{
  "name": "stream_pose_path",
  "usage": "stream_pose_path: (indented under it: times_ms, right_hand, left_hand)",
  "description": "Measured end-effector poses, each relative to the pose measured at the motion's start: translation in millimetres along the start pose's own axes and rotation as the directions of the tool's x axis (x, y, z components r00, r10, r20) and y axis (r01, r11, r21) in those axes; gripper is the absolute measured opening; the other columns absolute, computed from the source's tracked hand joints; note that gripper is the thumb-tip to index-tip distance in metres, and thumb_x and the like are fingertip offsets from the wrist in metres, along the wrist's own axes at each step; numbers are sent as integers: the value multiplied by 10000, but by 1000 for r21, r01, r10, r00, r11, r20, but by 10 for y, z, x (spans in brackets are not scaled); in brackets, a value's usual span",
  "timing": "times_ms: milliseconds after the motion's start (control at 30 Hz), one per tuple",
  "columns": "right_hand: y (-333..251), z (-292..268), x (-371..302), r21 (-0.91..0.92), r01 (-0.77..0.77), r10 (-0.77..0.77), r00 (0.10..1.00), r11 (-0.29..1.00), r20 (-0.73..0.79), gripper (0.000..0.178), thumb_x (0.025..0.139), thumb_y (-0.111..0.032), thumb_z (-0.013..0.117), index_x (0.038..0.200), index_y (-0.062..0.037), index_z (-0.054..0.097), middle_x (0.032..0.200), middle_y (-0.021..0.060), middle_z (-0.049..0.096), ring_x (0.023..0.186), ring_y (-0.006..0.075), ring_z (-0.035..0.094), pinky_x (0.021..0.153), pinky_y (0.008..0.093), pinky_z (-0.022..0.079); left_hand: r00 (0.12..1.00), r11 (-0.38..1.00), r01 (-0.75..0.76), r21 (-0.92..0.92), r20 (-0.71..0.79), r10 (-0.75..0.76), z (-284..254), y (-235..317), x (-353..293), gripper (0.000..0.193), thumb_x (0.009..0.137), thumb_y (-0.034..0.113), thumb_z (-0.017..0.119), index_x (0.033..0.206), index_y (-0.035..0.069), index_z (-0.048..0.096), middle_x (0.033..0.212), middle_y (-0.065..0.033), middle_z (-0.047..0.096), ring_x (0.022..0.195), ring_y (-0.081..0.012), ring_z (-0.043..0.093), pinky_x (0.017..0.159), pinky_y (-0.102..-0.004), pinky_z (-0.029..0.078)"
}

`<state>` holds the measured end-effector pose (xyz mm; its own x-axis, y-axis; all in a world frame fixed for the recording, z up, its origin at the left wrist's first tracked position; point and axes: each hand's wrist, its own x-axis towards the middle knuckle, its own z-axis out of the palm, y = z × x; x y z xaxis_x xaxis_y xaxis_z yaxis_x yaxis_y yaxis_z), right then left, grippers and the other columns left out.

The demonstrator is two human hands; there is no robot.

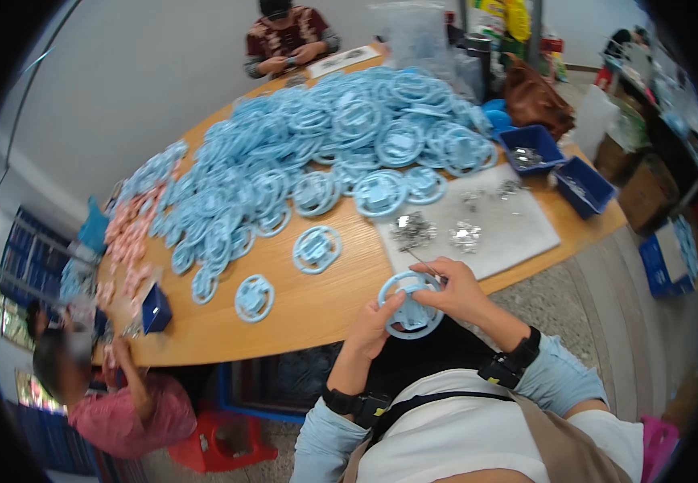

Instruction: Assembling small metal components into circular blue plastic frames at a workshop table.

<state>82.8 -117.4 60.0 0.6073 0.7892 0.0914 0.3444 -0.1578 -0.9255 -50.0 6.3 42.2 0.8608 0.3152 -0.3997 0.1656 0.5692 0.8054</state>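
Observation:
My left hand (pixel 370 328) grips the near left side of a light blue round plastic part (pixel 410 321), which has an open outer ring and a shaped centre. My right hand (pixel 461 291) is closed at its right side, with the thumb pressed on the centre. A thin metal tool (pixel 420 259), perhaps tweezers, sticks out from the right fingers toward the white board. The part is held off the table, just past its near edge. Two similar blue parts, one (pixel 317 249) farther off and one (pixel 255 299) to the left, lie singly on the wood.
A white board (pixel 526 233) carries small piles of metal pieces (pixel 413 231). Blue bins (pixel 585 187) stand right of it. A large heap of blue parts (pixel 308 137) covers the table's far side, with pink parts (pixel 135 229) at left. Two other people work around the table (pixel 349 282).

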Motion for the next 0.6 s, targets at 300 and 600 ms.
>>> stream_pose_path:
  times_ms: [300, 600]
  right_hand:
    - [-195, 694, -122, 18, 187, -181, 919, 982, 349, 415, 666, -207, 707, 1055, -87, 628, 729, 51, 497, 633, 136, 484, 552, 254, 385]
    - [-276, 790, -85, -27, 392, -344, 836, 919, 427, 356, 751, -234, 634, 1068, -80, 582, 974, 121, 533, 770, 293, 576, 668, 373, 466]
  left_hand:
    - [935, 970, -243, 9, -265, 236, -421, -248, -737, 273, 808, 151, 619, 1008, -34, 595, 885, -65, 623, 773, -126, 586, 687, -251, 463]
    - [760, 954, -250, -167, -644, 87, -1174, -700, -1297, 198, 774, 116, 634, 914, -25, 627, 828, -81, 644, 735, -158, 619, 651, -290, 499]
